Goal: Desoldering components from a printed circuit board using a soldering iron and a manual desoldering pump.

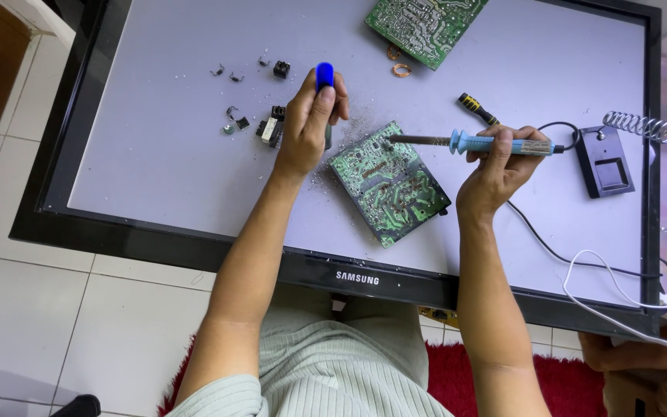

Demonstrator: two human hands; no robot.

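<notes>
A green circuit board lies solder side up on a flat screen panel used as a work surface. My right hand grips a light-blue-handled soldering iron, whose tip touches the board's upper left corner. My left hand is closed around a blue-topped desoldering pump, held upright just left of the board. Grey solder crumbs are scattered between the pump and the board.
Small removed components lie left of my left hand. A second green board and copper coils sit at the top. A black iron stand with a spring holder, a yellow-black screwdriver and cables lie on the right.
</notes>
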